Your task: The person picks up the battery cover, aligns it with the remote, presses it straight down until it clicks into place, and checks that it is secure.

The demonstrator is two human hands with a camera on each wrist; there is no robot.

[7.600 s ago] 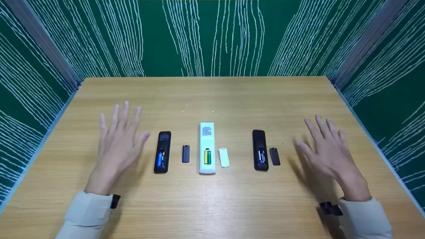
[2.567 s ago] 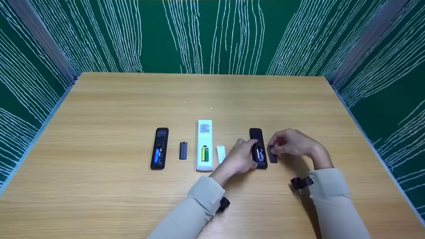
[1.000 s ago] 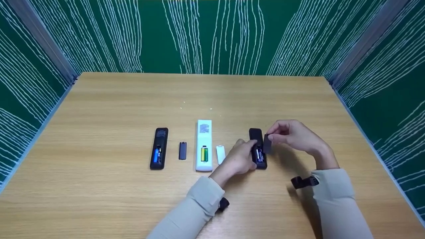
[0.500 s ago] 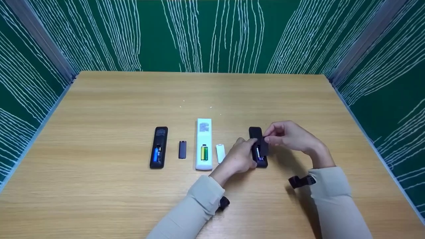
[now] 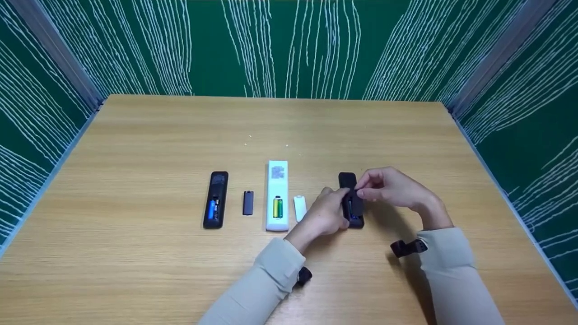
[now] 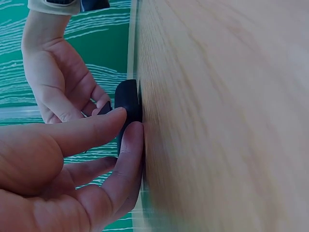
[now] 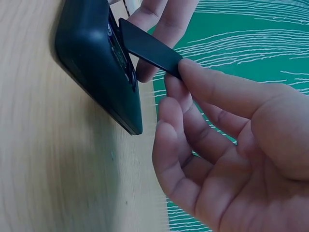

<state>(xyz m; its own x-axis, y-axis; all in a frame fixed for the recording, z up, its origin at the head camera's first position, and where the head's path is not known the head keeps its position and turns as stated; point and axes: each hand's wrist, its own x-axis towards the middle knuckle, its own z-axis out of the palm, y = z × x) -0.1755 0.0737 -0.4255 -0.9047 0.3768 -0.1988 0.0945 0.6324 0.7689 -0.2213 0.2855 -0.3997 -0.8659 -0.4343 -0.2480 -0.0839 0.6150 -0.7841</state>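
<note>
The right-hand black remote control [image 5: 347, 179] lies back side up on the wooden table [image 5: 180, 271]. My left hand [image 5: 326, 214] holds it by its sides and edge, between thumb and fingers. My right hand [image 5: 395, 189] pinches a black battery cover [image 7: 150, 47] between thumb and fingertips. In the right wrist view this cover stands tilted, its far end at the remote's open battery compartment [image 7: 118, 50]. From the head camera, the cover hides most of the batteries inside. The left wrist view shows the remote's end [image 6: 127, 94] between my left fingers.
A white remote control [image 5: 277, 180] with two batteries lies mid-table, its white cover [image 5: 299, 207] beside it near my left wrist. Farther left are another black remote control [image 5: 216, 189] with batteries showing and its dark cover [image 5: 248, 203]. Green, white-streaked walls [image 5: 212, 45] surround the table.
Both hands came in from the sides to the right-hand remote. My right hand lifted its cover off the table and brought it left over the compartment, lowering it slightly. My left hand stayed on the remote.
</note>
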